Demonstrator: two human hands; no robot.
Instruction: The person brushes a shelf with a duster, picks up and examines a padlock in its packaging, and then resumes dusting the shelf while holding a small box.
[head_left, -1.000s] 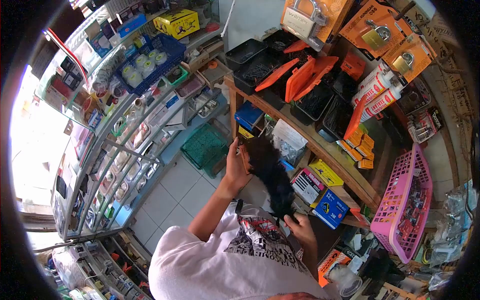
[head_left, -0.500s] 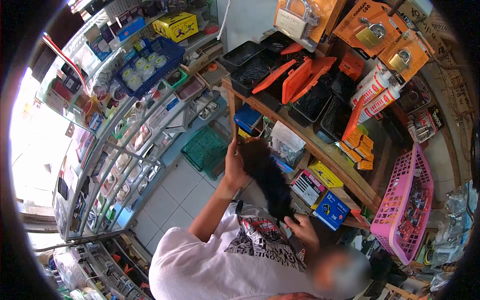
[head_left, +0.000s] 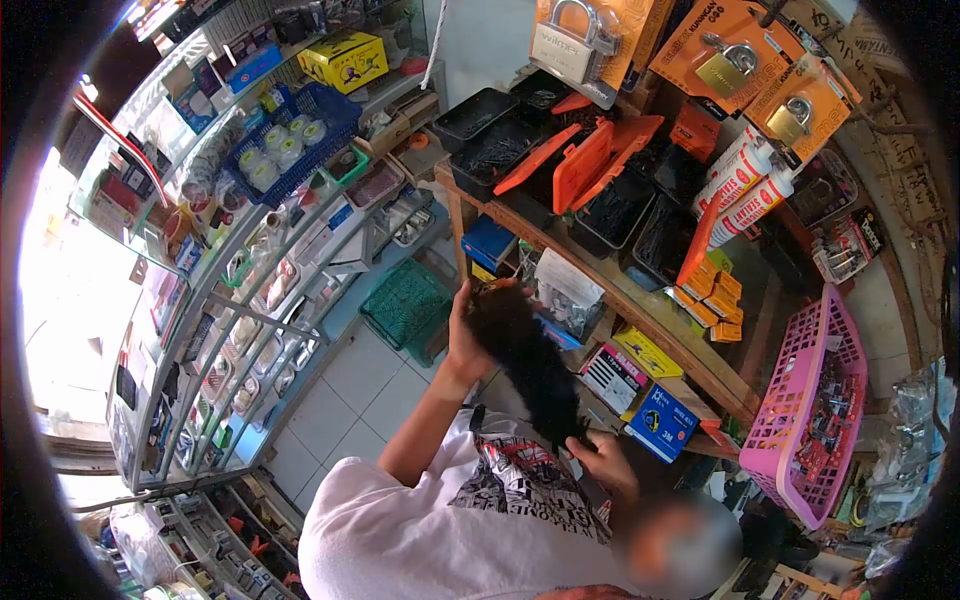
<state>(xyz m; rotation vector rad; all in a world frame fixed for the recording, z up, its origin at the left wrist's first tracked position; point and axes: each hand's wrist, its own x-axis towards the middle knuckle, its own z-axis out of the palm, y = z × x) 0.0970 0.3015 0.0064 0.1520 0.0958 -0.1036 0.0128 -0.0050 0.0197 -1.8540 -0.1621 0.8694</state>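
Note:
A long, dark bundle of bristly black fibre (head_left: pixel 528 362) slants across in front of my chest, brownish at its upper end. My left hand (head_left: pixel 464 342) is closed round that upper end, with the thumb side showing and fingertips partly behind the fibre. At the lower end, my right hand (head_left: pixel 606 464) grips the narrower tip between thumb and fingers. The bundle's underside is hidden from this view. Just beyond it is a wooden shelf (head_left: pixel 590 255) with boxes and a plastic bag below.
Black trays of nails (head_left: pixel 485 160) and orange lids (head_left: pixel 583 165) crowd the shelf top. Packaged padlocks (head_left: pixel 725 72) hang above. A pink basket (head_left: pixel 757 440) stands at right, a green basket (head_left: pixel 405 300) on the tiled floor. Glass shelving (head_left: pixel 215 330) packed with goods lines the left.
The view has shifted slightly, so the shelves sit a little farther left. Both hands keep their hold on the fibre bundle, which has moved only slightly.

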